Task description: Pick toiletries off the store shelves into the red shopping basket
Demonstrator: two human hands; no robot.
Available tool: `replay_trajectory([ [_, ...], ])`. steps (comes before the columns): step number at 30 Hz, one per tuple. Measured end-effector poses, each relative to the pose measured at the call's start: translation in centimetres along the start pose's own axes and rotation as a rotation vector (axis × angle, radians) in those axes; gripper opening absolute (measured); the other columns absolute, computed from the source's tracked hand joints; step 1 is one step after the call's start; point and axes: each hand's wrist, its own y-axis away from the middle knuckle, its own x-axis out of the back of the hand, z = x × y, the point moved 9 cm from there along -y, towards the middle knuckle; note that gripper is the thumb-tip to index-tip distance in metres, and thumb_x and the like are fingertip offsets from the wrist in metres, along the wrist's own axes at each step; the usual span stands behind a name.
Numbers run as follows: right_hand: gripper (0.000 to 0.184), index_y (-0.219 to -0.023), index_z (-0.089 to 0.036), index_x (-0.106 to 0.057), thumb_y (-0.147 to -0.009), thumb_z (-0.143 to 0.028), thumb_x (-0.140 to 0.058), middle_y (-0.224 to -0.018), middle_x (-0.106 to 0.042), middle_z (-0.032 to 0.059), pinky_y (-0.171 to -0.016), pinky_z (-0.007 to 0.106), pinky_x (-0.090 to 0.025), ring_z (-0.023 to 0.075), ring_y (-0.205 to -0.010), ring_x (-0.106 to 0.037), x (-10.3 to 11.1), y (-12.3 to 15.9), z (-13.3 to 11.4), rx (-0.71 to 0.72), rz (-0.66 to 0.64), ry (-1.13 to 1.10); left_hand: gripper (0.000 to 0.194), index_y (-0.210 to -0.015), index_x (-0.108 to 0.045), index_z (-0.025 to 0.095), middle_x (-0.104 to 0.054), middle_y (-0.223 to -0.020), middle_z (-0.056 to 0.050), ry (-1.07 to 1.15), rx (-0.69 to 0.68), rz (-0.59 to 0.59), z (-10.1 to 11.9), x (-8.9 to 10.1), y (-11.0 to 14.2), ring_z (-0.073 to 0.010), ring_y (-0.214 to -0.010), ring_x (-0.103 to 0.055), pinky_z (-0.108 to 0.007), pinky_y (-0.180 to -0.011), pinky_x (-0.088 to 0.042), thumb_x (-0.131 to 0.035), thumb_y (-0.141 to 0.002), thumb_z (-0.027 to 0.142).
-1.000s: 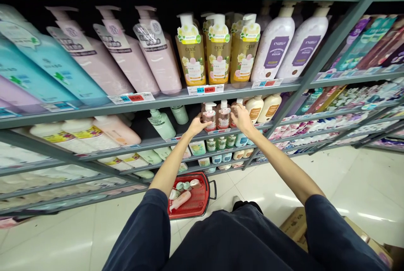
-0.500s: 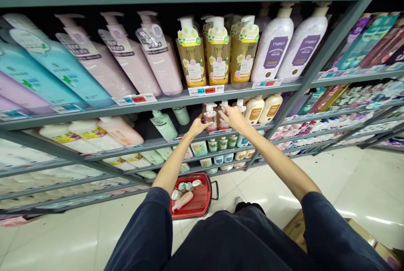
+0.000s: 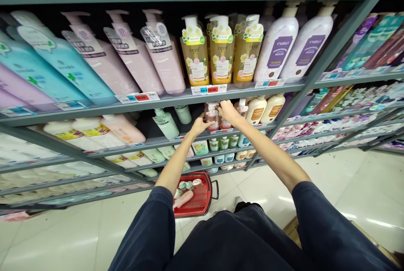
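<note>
Three small reddish pump bottles stand in a row on the second shelf. My left hand [image 3: 200, 126] is at the left pump bottle [image 3: 212, 120], its thumb across the front and its fingers along the left side. My right hand [image 3: 229, 112] closes over the top of the middle pump bottle [image 3: 225, 124] and hides its pump; some of its fingertips are out of sight. Just right of that hand is the right pump bottle [image 3: 242, 106], partly covered by my wrist. Two cream bottles [image 3: 256, 110] with brown labels stand beside it.
Above is a shelf edge [image 3: 176, 98] with yellow opal pump bottles [image 3: 221, 52], pink pump bottles [image 3: 164, 56] and white bottles with purple labels [image 3: 279, 48]. A green pump bottle [image 3: 166, 124] stands to the left. On the floor lies a red basket [image 3: 202, 199] holding several bottles.
My right hand has moved left, from the right pump bottle to the top of the middle one. My left hand has stayed at the left pump bottle.
</note>
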Motion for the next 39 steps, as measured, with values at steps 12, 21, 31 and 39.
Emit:
replay_trajectory([
  [12, 0.040, -0.137, -0.016, -0.068, -0.115, -0.038, -0.044, -0.078, -0.077, 0.0026, -0.088, 0.035, -0.061, 0.0208, -0.068, -0.073, 0.9, 9.3, 3.4, -0.042, 0.075, 0.007, 0.044, -0.122, -0.075, 0.016, -0.070, -0.116, -0.014, -0.341, -0.002, 0.268, -1.0, 3.0, 5.0, -0.0306, -0.109, -0.069, -0.047, -0.105, -0.054, -0.079, -0.089, 0.045],
  [21, 0.044, -0.152, -0.017, -0.061, -0.115, -0.035, -0.045, -0.115, -0.082, 0.0184, -0.098, 0.038, -0.059, 0.0300, -0.108, -0.080, -7.7, 12.4, 7.4, -0.150, -0.248, 0.317, 0.014, -0.103, -0.081, 0.020, -0.066, -0.094, -0.006, -0.527, -0.054, 0.100, -1.4, -1.2, 7.9, -0.0252, -0.095, -0.063, -0.038, -0.094, -0.053, -0.072, -0.095, 0.027],
  [31, 0.040, -0.148, -0.011, -0.050, -0.112, -0.016, -0.034, -0.125, -0.076, 0.0246, -0.104, 0.043, -0.058, 0.0331, -0.123, -0.075, -9.7, 10.5, 6.1, -0.068, -0.475, 0.511, 0.024, -0.107, -0.084, 0.019, -0.071, -0.101, -0.010, -0.684, -0.080, 0.038, -0.9, -2.2, 7.2, -0.0267, -0.102, -0.061, -0.038, -0.097, -0.050, -0.061, -0.105, 0.026],
  [39, 0.047, -0.151, -0.007, -0.042, -0.105, -0.004, -0.038, -0.131, -0.074, 0.0277, -0.109, 0.042, -0.057, 0.0316, -0.129, -0.074, -9.9, 10.5, 5.5, 0.015, -0.535, 0.578, 0.028, -0.104, -0.086, 0.018, -0.068, -0.094, -0.009, -0.748, -0.075, 0.000, -1.2, -2.3, 6.6, -0.0250, -0.095, -0.058, -0.036, -0.089, -0.049, -0.060, -0.105, 0.026],
])
